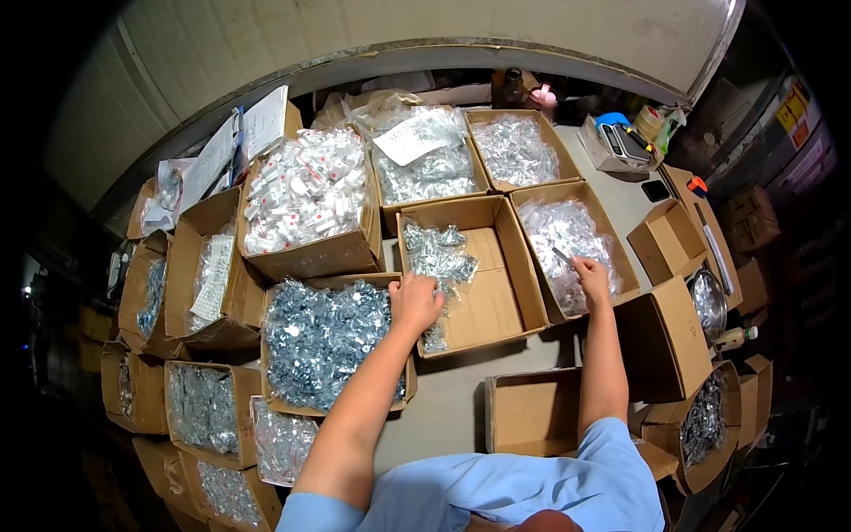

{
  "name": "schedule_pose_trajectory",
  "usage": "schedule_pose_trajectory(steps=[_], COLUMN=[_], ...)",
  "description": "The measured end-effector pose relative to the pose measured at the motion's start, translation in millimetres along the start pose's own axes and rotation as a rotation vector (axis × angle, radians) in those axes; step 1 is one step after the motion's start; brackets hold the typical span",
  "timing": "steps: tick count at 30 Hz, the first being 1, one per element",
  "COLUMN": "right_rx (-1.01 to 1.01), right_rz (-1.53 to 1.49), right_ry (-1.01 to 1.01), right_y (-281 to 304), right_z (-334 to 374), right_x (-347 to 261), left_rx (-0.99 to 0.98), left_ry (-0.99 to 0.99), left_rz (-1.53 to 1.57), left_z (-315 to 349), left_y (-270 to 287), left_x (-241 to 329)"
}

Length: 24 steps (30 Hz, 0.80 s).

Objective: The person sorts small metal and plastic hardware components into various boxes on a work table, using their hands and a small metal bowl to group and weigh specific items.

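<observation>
My right hand is over a carton of small clear packets with white and pinkish contents. Its fingers pinch a small, narrow grey strip whose kind is too small to tell. My left hand rests at the left wall of the middle carton, fingers curled down. Whatever those fingers hold, if anything, is hidden. Clear bags of small metal parts lie along the left side of that carton; its right side shows bare cardboard. Left of my hand, another carton is full of bagged bluish-grey metal parts.
Behind stand cartons of white packets with red marks and clear bags under a paper sheet. A small carton, a phone and a digital scale are at right. An open carton sits close to my body.
</observation>
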State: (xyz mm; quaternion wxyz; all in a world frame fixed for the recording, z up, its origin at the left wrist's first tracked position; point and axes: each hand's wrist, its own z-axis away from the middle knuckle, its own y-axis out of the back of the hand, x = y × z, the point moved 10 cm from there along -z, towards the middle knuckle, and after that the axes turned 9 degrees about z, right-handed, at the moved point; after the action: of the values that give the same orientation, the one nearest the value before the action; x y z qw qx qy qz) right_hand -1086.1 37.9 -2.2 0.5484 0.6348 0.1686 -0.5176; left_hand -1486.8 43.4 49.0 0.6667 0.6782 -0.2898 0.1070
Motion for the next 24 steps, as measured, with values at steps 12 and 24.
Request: schedule_pose_trajectory(steps=[12,24], right_rx=[-0.499,-0.62], right_rz=[-0.119,-0.203], right_ry=[0.193,0.112], right_y=[-149,-243], right_z=[-10,-12], right_x=[-96,-111], left_rx=[0.015,0.048], left_ry=[-0.066,-0.049], left_rz=[-0.065,0.062], left_z=[-3,-2], left_y=[-7,2], left_x=[15,-2])
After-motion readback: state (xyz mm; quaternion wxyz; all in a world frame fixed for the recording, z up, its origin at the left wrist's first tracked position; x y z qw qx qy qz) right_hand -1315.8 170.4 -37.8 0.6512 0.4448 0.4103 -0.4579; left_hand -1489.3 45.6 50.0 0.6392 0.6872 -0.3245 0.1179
